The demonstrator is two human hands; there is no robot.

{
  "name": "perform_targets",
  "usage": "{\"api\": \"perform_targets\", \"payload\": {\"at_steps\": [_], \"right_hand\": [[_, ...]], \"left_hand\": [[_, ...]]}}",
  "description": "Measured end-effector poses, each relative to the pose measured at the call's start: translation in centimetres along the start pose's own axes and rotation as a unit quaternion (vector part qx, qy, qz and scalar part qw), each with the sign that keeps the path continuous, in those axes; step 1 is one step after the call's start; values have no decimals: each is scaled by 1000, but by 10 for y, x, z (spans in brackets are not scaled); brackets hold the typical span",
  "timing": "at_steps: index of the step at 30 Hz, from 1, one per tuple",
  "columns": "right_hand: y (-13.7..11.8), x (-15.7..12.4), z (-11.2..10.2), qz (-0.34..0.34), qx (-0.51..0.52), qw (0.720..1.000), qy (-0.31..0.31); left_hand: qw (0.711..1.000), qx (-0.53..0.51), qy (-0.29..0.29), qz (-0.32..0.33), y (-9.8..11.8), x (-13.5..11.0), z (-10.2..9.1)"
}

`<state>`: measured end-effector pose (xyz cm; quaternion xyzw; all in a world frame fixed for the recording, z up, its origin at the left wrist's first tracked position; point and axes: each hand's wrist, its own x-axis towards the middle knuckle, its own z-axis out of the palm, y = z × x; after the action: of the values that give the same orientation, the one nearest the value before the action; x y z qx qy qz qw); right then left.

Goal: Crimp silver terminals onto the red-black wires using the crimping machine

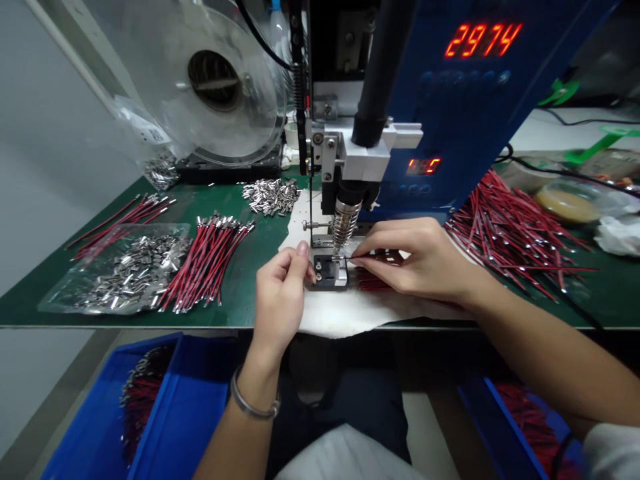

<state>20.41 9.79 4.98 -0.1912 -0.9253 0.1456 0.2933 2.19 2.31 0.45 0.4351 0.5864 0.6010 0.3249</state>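
Observation:
My right hand [413, 260] comes in from the right of a small black fixture [327, 272], with thumb and index finger pinched on a thin wire. The wire's tip reaches the fixture's top, right below the soldering iron [345, 217] with its coiled metal sleeve. On the fixture's left side my left hand [283, 283] is closed, thumb raised against curled fingers; whatever it may hold is hidden. Partly beneath my right hand lies a bundle of red-and-black wires [370, 280]. White paper [335, 319] is spread under the fixture.
A blue machine [450, 120] with red digits stands behind. Left on the green table [260, 267] are a metal-tipped wire bundle [207, 263], a bag of metal parts [135, 267] and a loose pile [273, 197]. More wires [510, 233] lie right. Blue bins [193, 400] sit below.

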Motion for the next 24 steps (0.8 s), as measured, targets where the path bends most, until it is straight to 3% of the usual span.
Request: {"api": "perform_targets", "payload": {"at_steps": [3,4,7,8,12,14,16,19,21,24], "right_hand": [[-17,-3,-10,-99,58,992,50],[-26,-3,-12,-123,66,988,70],[-50,-3,-7,-104,45,989,92],[-55,-2,-3,-105,50,989,90],[-60,7,9,-129,74,984,93],[-50,15,2,-146,61,987,15],[-35,22,-13,-81,18,981,-177],[-5,28,-36,30,40,910,-413],[14,28,-45,108,82,869,-475],[32,23,-50,178,89,858,-474]], "left_hand": [[995,69,14,68,5,-12,-1],[992,85,-13,92,8,-19,0],[981,60,-128,133,15,-43,2],[980,42,-141,132,17,-50,3],[993,32,-70,86,21,-64,-2],[997,42,-45,43,21,-64,-13],[997,71,-28,4,21,-59,-30],[988,153,-7,-29,23,-48,-59],[976,217,-5,-25,25,-36,-76],[939,344,16,28,30,-12,-94]]}}
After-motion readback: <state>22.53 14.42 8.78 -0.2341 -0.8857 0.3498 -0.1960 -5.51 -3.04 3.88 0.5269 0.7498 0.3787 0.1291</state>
